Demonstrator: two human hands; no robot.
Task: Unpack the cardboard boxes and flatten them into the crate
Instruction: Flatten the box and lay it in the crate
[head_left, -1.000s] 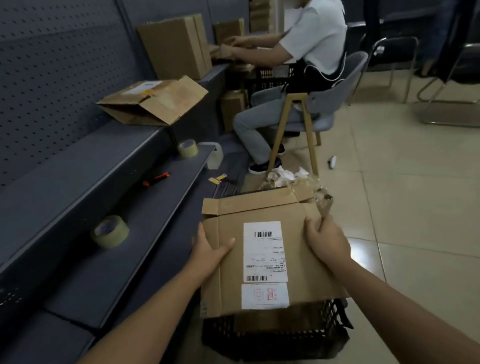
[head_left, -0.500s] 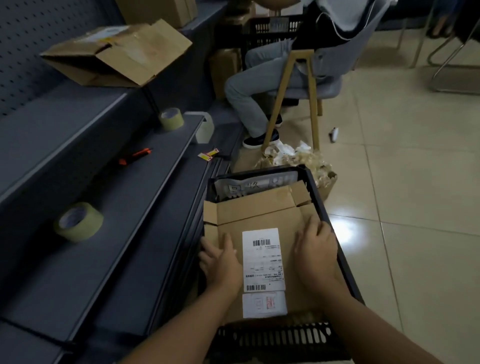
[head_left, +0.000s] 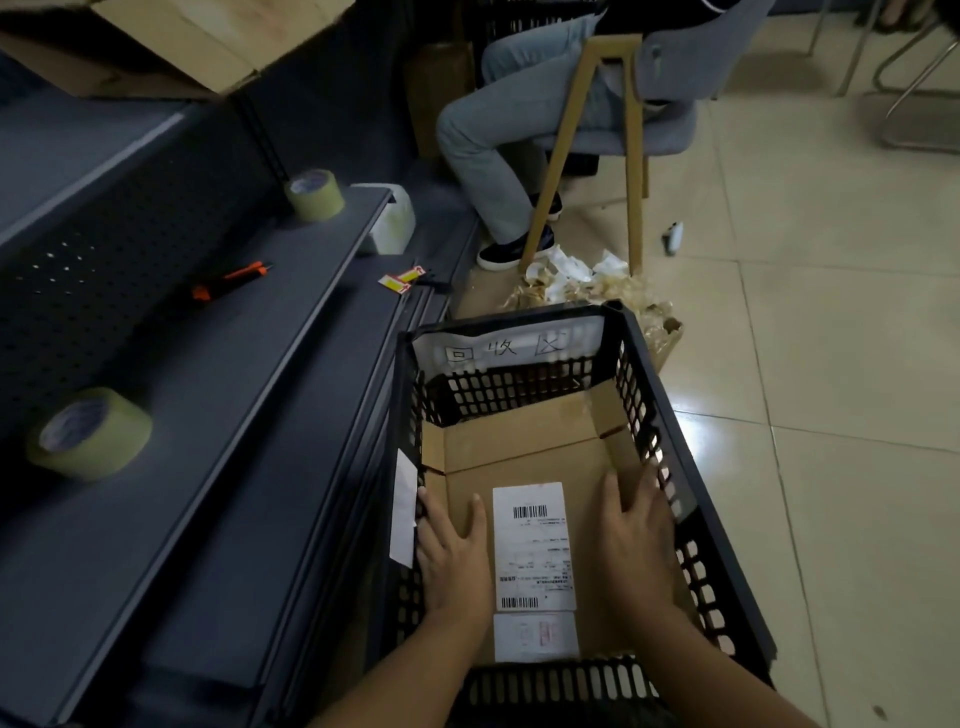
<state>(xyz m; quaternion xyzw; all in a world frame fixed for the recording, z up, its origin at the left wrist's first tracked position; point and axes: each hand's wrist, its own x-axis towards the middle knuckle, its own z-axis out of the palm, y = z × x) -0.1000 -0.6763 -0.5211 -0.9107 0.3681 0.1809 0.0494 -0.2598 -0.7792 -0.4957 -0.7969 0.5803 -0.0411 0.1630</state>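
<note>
A flattened brown cardboard box (head_left: 524, 441) with a white shipping label (head_left: 534, 545) lies deep inside the black slotted crate (head_left: 701, 509) on the floor. My left hand (head_left: 454, 556) presses flat on the box's left part, fingers straight. My right hand (head_left: 631, 535) presses flat on its right part, close to the crate's right wall. Both forearms reach down over the crate's near rim. An opened cardboard box (head_left: 208, 36) sits on the upper shelf at the top left.
Dark shelves (head_left: 218, 395) run along the left, carrying two tape rolls (head_left: 88, 434) (head_left: 314, 195) and an orange cutter (head_left: 228, 278). A seated person (head_left: 498, 135) on a chair (head_left: 631, 130) is ahead. Crumpled packing scraps (head_left: 587, 286) lie behind the crate.
Both hands have lowered the flattened box from above the crate down to its inside and now press it flat. My view has tilted downward.
</note>
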